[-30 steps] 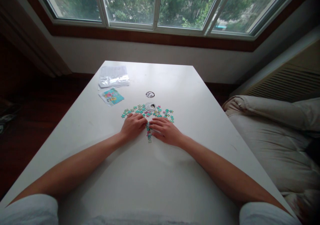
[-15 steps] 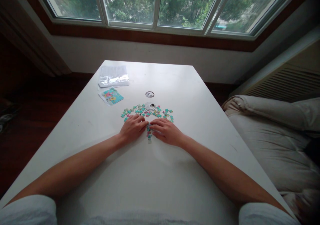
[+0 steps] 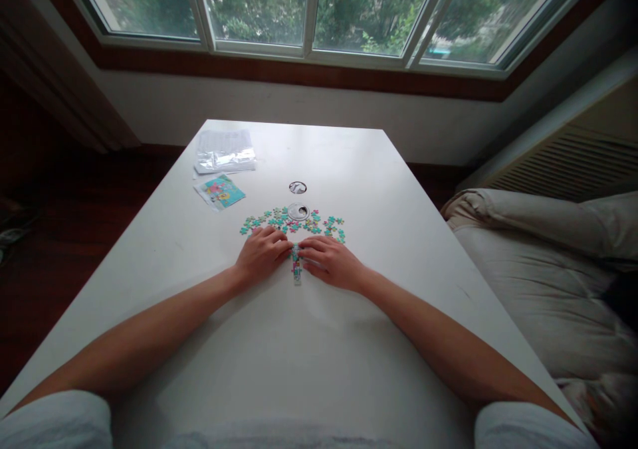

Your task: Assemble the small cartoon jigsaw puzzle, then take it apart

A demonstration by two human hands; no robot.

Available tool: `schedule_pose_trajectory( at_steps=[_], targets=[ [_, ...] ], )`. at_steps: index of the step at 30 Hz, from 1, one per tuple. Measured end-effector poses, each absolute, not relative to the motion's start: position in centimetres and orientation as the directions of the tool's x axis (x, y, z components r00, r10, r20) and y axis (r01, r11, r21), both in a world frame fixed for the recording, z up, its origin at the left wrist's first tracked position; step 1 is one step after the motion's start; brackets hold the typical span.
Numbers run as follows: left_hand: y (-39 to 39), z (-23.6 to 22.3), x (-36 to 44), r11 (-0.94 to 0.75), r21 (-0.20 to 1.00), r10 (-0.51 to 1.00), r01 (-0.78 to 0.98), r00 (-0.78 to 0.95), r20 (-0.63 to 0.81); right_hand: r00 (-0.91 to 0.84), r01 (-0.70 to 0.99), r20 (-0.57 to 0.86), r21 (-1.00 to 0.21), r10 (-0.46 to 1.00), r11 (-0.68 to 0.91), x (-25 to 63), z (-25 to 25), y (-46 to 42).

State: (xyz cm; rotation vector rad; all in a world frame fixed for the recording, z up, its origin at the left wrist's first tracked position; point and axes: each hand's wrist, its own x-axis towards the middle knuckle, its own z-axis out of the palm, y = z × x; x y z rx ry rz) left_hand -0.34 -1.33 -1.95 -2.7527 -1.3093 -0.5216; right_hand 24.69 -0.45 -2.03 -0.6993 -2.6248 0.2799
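Observation:
A narrow clear strip bearing coloured jigsaw pieces point(image 3: 297, 267) lies upright in view on the white table, its bare clear end toward me. My left hand point(image 3: 262, 255) is at its upper left, fingers curled, with thumb and fingertips pressed at the strip's far end. From the other side my right hand point(image 3: 331, 261) reaches in, fingers close together and tips against the strip's right edge. Between the fingertips, any single piece is too small to make out. Just beyond both hands, loose jigsaw pieces point(image 3: 260, 220) spread in an arc, mostly green with some pink and yellow.
A round silvery disc point(image 3: 298, 212) sits among the loose pieces, with a smaller round disc point(image 3: 298, 188) behind it. At the far left are a colourful picture card in a clear sleeve point(image 3: 222, 191) and a clear plastic packet point(image 3: 225, 151). A beige couch point(image 3: 538, 283) stands to the right.
Both hands stay at the strip with almost the same grip; my left hand has shifted very slightly left. The whole view has moved a little.

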Motion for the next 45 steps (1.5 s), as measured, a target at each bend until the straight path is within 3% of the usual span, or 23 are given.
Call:
schedule_pose_trajectory(
  at_steps=[7, 16, 25, 32, 39, 45],
  targets=[
    [-1.3, -1.8, -0.3, -0.643, 0.091, 0.742, 0.76, 0.59, 0.318, -0.788, 0.426, 0.343, -0.296, 0.511, 0.855, 24.7, -2.0, -0.5],
    [-0.7, -2.6, -0.2, -0.605, 0.255, 0.786, 0.754, 0.515, 0.341, -0.784, 0.426, 0.346, -0.304, 0.515, 0.852, 24.7, -2.0, -0.6],
    [-1.6, -1.0, -0.5, -0.71, 0.079, 0.691, 0.699, 0.67, 0.272, -0.789, 0.429, 0.337, -0.297, 0.514, 0.853, 24.8, -1.9, -0.6],
    [-1.7, -0.8, -1.1, -0.749, 0.177, 0.661, 0.638, 0.699, 0.274, -0.79, 0.421, 0.346, -0.293, 0.506, 0.858, 25.0, -2.1, -0.5],
    [-1.6, -1.0, -1.4, -0.768, 0.155, 0.639, 0.621, 0.724, 0.26, -0.779, 0.423, 0.365, -0.293, 0.51, 0.857, 25.4, -2.0, -0.2],
    [-1.1, -1.5, -2.2, -0.732, 0.166, 0.676, 0.661, 0.674, 0.298, -0.576, 0.531, 0.501, -0.372, 0.646, 0.761, 26.7, -1.4, 0.7]
  ],
)
